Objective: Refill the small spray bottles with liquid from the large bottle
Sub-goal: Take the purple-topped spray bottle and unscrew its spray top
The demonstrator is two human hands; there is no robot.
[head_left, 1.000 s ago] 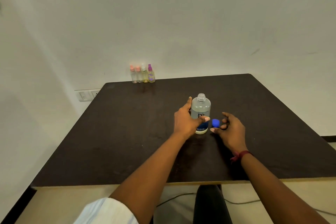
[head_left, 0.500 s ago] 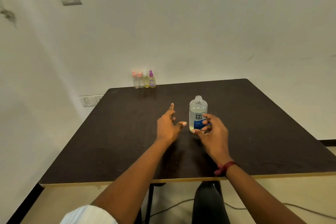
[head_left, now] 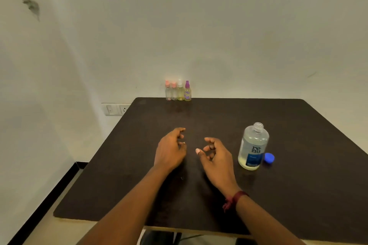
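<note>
Nearby, uncapped large bottle (head_left: 253, 147), blue cap (head_left: 269, 158) beside it, both hands' (head_left: 171, 150) grip loosely spread, empty.

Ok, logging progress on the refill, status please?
Left hand and right hand empty, over the table. Big bottle uncapped, upright, blue cap beside it. Four spray bottles untouched at far edge. Path clear.
</note>
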